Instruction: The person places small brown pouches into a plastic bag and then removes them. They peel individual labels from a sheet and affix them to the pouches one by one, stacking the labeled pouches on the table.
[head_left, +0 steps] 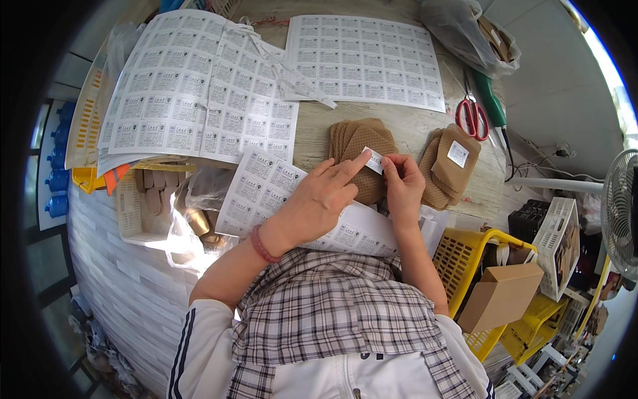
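A small white label [373, 160] lies on the top piece of a stack of tan, textured, rounded pads [359, 137]. My left hand [318, 205] reaches over from the left, its forefinger stretched out and its tip on the label's upper left end. Thumb and forefinger of my right hand [404, 189] pinch the label's right end. Beneath my wrists, across my lap at the table edge, runs a sheet of printed labels [261, 188]. To the right sits a second pile of tan pads [448, 174], whose top one bears a white label [458, 153].
More label sheets [169, 83] are piled at the left, with another sheet [365, 60] at the back. Red-handled scissors [472, 118] and a green-handled tool [490, 100] lie at the right, near a plastic bag [458, 30]. Yellow crates [458, 263] and a fan [621, 206] stand beyond.
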A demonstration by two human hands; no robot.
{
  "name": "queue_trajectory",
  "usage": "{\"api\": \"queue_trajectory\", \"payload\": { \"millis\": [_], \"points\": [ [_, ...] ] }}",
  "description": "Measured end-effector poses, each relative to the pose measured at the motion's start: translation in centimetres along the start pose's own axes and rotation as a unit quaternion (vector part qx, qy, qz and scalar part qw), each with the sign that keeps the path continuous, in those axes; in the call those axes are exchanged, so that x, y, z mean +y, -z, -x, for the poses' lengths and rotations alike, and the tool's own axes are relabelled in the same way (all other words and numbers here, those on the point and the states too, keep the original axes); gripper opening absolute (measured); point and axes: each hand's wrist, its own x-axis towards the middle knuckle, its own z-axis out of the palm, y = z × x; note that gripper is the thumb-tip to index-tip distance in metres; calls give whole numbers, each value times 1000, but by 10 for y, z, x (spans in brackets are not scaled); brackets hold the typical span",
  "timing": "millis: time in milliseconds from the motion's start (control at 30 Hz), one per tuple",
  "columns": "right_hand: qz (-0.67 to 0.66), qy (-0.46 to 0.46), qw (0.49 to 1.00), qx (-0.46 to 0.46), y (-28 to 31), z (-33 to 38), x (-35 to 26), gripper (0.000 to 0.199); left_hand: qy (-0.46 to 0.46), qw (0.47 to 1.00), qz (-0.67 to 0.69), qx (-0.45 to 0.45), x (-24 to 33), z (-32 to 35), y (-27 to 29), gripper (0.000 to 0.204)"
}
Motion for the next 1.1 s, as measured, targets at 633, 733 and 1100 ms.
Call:
{"api": "queue_trajectory", "payload": {
  "millis": [633,733,1100],
  "points": [
    [209,183,955,100,-3,-3,0,24,-9,998,-59,-1,-3,7,-11,7],
    [177,161,966,100,-2,1,-5,14,-10,998,-55,3,-2,8,-11,9],
    [-31,231,951,204,52,-8,-48,8,19,999,-20,36,11,19,4,10]
  ]
}}
